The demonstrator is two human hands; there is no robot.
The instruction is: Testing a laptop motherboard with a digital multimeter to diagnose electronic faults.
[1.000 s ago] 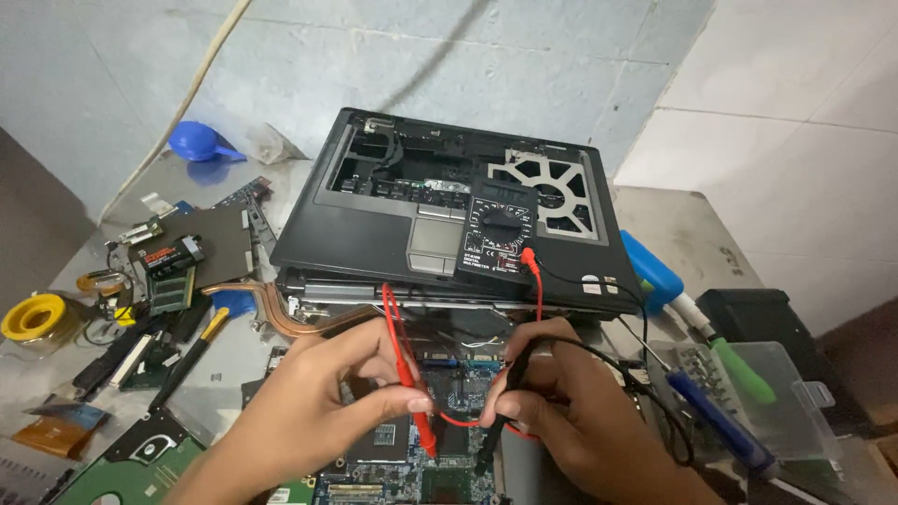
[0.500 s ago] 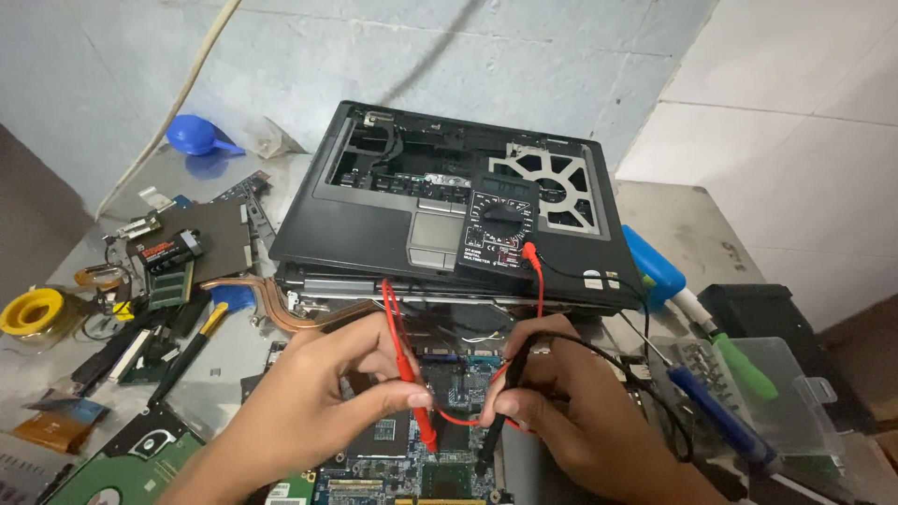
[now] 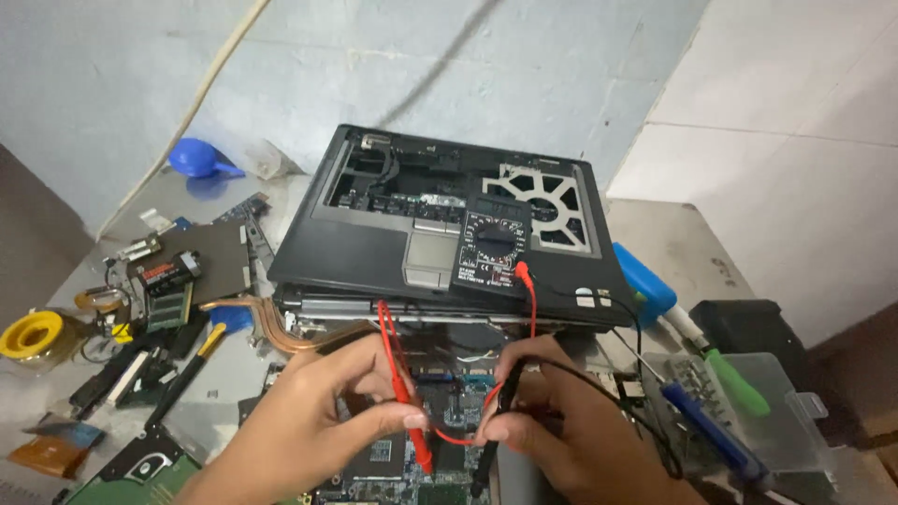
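Left hand (image 3: 323, 421) pinches the red probe (image 3: 412, 425), tip down on the motherboard (image 3: 412, 468) at the near edge. Right hand (image 3: 571, 421) grips the black probe (image 3: 496, 421) just right of it, tip also on the board. Leads run far to the multimeter (image 3: 493, 248), lying on the stripped laptop base (image 3: 374, 234). Solder spool (image 3: 30, 334) far left.

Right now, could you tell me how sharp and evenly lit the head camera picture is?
Head view: soft, even light, no harsh glare; left hand with the red probe and right hand with the black probe are fairly sharp; the multimeter is readable in shape only; the edges bow slightly, and the left clutter looks softer.
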